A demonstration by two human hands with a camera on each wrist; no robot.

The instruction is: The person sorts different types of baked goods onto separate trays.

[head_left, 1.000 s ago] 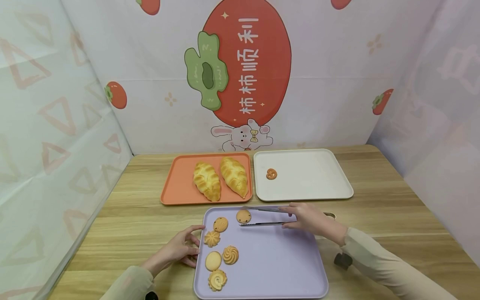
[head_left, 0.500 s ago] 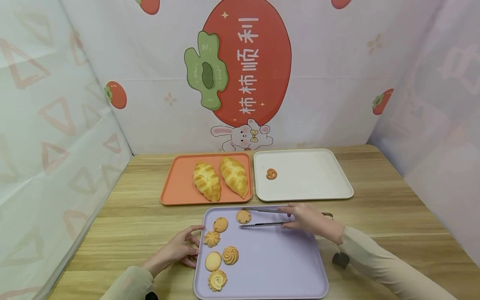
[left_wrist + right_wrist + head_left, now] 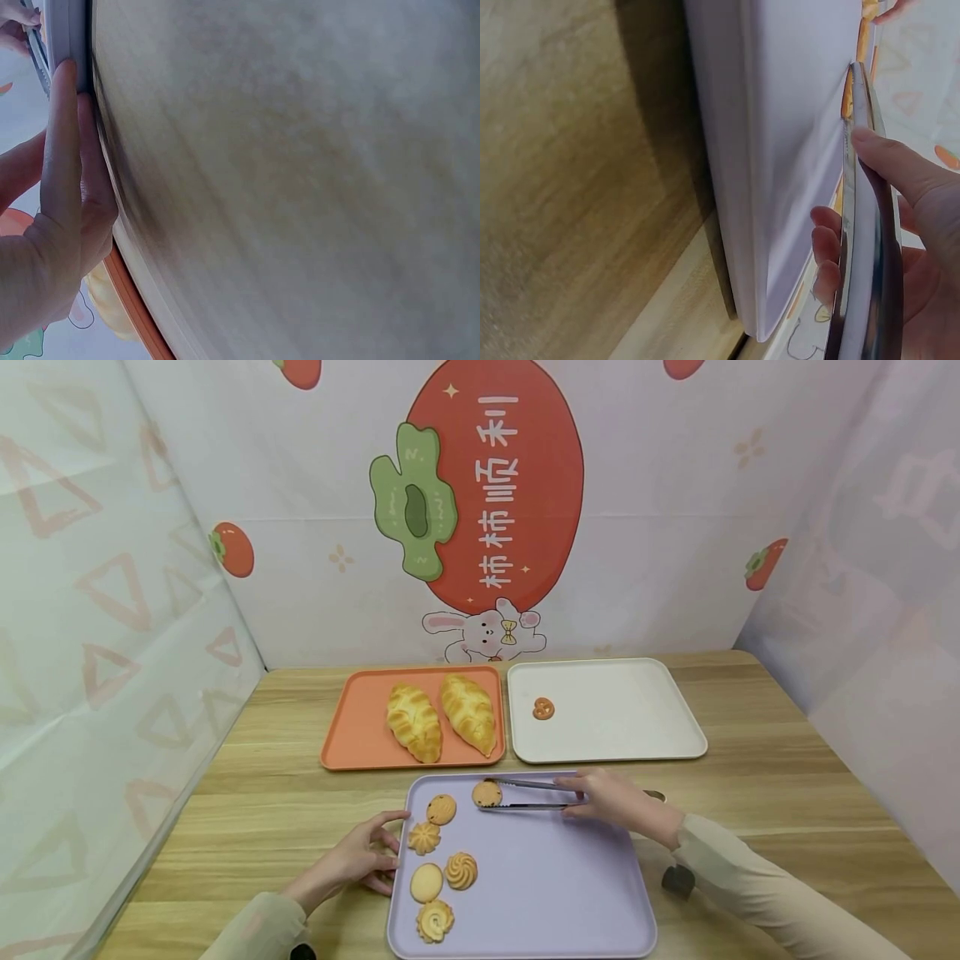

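Observation:
My right hand point(image 3: 615, 799) grips metal tongs point(image 3: 536, 807) over the far part of the lavender tray point(image 3: 555, 893). The tongs' arms lie either side of a round cookie point(image 3: 487, 793) with dark bits, their tips right at its edges. In the right wrist view, thumb and fingers point(image 3: 826, 251) press on opposite sides of the tongs point(image 3: 864, 225). My left hand point(image 3: 360, 857) rests against the tray's left rim, fingers extended, as the left wrist view also shows with a fingertip on the rim point(image 3: 69, 37). Several other cookies point(image 3: 426, 882) lie along the tray's left side.
Behind the lavender tray, an orange tray point(image 3: 356, 727) bears two long golden breads point(image 3: 414, 722). Beside it on the right stands a white tray point(image 3: 615, 718) with one small pretzel point(image 3: 543, 708). All of them are on a wooden table point(image 3: 247, 810) with a printed backdrop point(image 3: 637, 527) behind.
The tongs' arms have drawn closer together around the cookie, and my right hand has shifted slightly left. My left hand and the other cookies stay where they were.

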